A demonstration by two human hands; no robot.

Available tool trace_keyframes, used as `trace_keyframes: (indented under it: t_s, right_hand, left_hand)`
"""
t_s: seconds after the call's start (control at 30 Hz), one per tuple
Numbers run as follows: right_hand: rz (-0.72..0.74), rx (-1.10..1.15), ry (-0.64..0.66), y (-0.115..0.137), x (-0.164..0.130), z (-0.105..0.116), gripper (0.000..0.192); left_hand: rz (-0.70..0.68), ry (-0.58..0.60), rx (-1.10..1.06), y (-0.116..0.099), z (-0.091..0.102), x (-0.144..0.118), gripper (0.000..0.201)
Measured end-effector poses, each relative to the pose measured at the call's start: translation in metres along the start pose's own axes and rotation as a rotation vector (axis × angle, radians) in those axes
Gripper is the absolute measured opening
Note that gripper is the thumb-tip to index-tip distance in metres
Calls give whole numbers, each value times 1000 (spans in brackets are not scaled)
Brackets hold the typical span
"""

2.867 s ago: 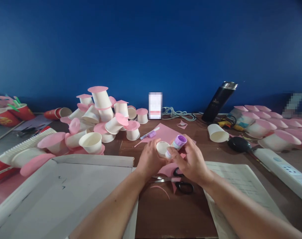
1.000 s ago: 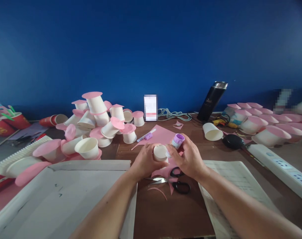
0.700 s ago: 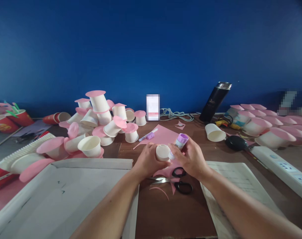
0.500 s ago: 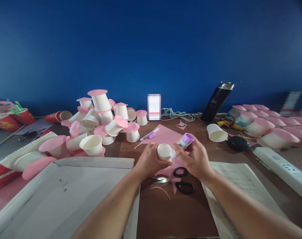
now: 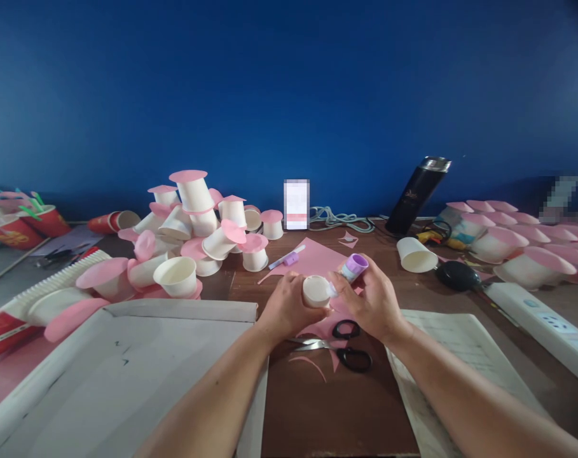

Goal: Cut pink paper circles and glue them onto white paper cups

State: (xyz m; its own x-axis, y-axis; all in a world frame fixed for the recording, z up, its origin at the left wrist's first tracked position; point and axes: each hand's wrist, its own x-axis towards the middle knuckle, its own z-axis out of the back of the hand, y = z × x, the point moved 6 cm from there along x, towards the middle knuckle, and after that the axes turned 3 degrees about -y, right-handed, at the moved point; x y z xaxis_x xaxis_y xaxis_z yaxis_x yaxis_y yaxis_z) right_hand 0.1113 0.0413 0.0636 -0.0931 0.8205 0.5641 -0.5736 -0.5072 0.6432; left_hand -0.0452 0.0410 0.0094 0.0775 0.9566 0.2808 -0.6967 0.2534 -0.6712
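Purple-capped glue stick [image 5: 348,272], pinched in the right hand [image 5: 372,305], has swung back against the white cup [image 5: 316,291] gripped in the left hand [image 5: 285,308] above the surface [image 5: 317,407], gluing apparently continuing.

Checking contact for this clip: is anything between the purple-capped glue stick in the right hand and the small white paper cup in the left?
Nothing visible: purple-capped glue stick tip meets small white paper cup; both hands grip directly.
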Motion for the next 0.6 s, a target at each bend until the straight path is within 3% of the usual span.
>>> trace_keyframes:
  t_s: [0.6]
  right_hand:
    - [108, -159, -65, 4, 5, 4, 25]
  left_hand:
    - [-27, 8, 16, 0, -2, -2, 44]
